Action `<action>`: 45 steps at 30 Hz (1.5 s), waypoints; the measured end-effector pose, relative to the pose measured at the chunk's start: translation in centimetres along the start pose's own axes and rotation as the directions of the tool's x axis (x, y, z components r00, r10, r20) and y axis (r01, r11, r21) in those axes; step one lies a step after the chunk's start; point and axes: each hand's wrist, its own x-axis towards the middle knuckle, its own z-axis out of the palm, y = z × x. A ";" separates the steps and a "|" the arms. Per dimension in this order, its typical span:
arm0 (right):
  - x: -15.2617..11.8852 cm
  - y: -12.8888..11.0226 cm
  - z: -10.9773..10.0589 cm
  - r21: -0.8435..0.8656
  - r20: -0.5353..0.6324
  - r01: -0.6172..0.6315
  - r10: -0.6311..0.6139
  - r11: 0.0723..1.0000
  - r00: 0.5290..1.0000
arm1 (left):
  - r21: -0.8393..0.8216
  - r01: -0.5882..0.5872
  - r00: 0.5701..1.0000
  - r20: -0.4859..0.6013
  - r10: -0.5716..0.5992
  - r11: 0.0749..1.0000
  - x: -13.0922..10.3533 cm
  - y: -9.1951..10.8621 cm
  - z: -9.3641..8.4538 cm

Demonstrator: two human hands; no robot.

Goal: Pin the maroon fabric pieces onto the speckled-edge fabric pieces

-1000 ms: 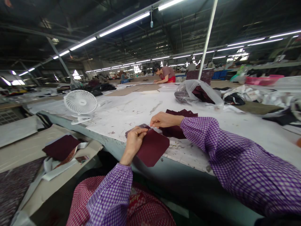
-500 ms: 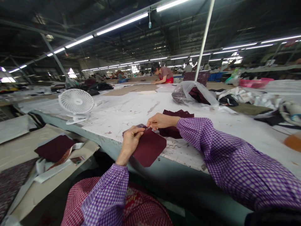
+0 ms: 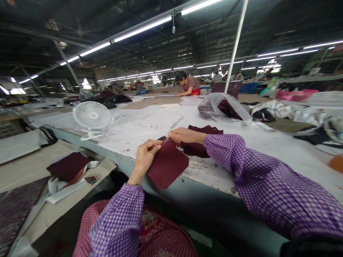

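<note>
A maroon fabric piece (image 3: 168, 165) with cut corners hangs over the table's near edge, its upper edge between my hands. My left hand (image 3: 144, 155) pinches that piece at its upper left, thumb on top. At the upper right corner my right hand (image 3: 182, 135) has its fingers closed on the same piece; the fingertips are partly hidden. A dark patterned strip (image 3: 163, 139) shows between the hands along the edge. Behind my right hand and wrist lies a stack of maroon fabric pieces (image 3: 207, 130), partly covered by the forearm.
A white fan (image 3: 92, 115) stands on the white-covered table (image 3: 139, 123) at the left. A clear plastic bag (image 3: 210, 109) with maroon fabric sits behind the stack. Scraps (image 3: 68, 166) lie on the lower surface at left. Across the table a person (image 3: 190, 85) leans over it.
My left hand has shifted slightly left and down along the fabric edge, away from my right hand. More of the patterned strip shows between them. The camera view has turned slightly left.
</note>
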 end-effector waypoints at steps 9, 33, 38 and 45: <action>0.9 0.9 2.0 0.061 0.035 0.098 -0.100 0.993 0.994 | -0.384 0.086 0.996 0.003 -0.093 0.919 -0.3 -0.7 0.9; 0.2 1.1 2.3 0.163 0.046 -0.046 0.039 0.985 0.998 | -0.391 0.285 0.925 -0.128 -0.358 0.875 -7.8 -0.6 -5.0; 0.1 0.7 2.5 0.290 0.039 -0.101 0.093 0.952 0.995 | -0.231 0.388 0.921 0.071 -0.382 0.892 -10.8 0.0 -1.3; 0.0 0.5 2.5 0.304 0.175 -0.087 0.034 0.949 0.984 | -0.270 0.182 0.900 -0.342 -0.271 0.946 -9.4 0.7 -2.2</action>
